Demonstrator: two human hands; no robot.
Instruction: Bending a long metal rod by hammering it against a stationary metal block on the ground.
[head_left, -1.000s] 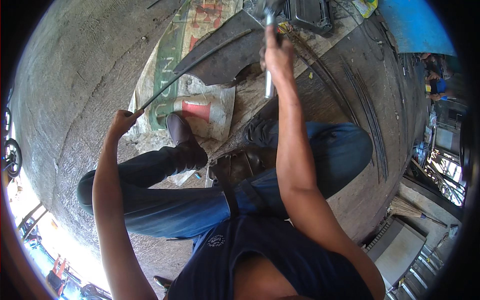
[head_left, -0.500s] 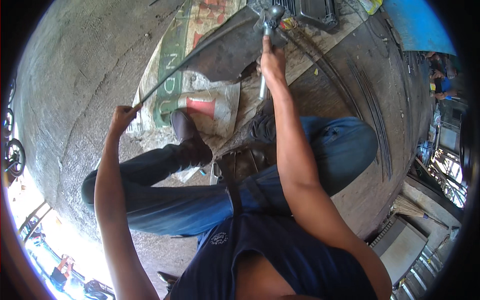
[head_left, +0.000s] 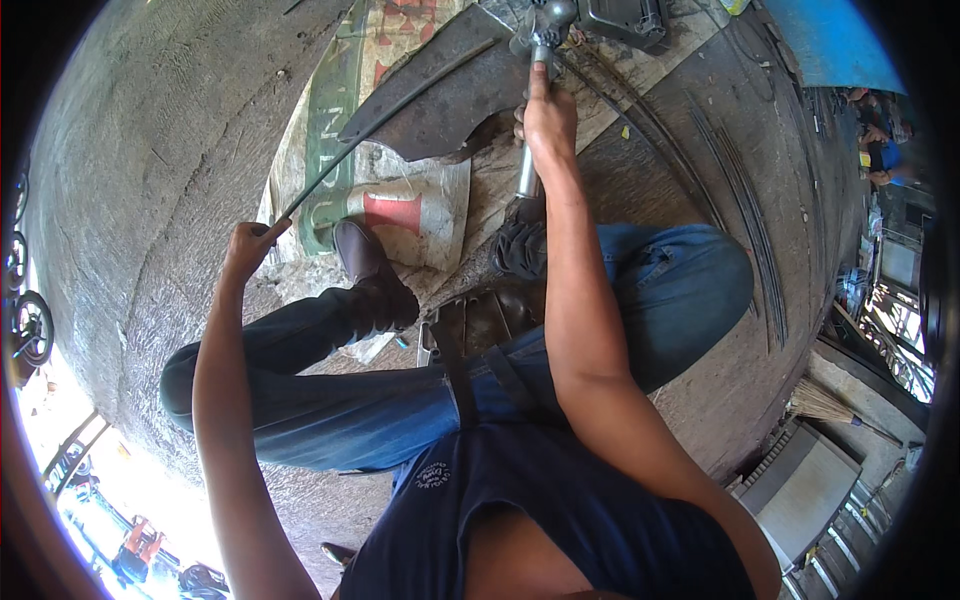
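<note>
My left hand (head_left: pixel 247 248) is closed around the near end of a thin dark metal rod (head_left: pixel 345 150). The rod slants up and to the right, and its far end shows over a dark, irregular metal plate (head_left: pixel 425 110) on the ground. In my right hand (head_left: pixel 550 122) is a hammer (head_left: pixel 527 175) with a shiny metal handle, my thumb stretched along it. Its rounded steel head (head_left: pixel 553 18) is at the top of the view, just right of the plate. Whether the head touches anything beneath it I cannot tell.
Under the plate lies a printed woven sack (head_left: pixel 440 195). Long thin rods (head_left: pixel 745 215) rest on the floor to the right. A dark metal case (head_left: pixel 625 20) is at the top, a blue sheet (head_left: pixel 840 45) top right, and a broom (head_left: pixel 825 402) lower right.
The rod has shifted, and its far end now shows over the plate. My left hand has moved slightly right and down. The hammer is slightly higher in view, still in my right hand.
</note>
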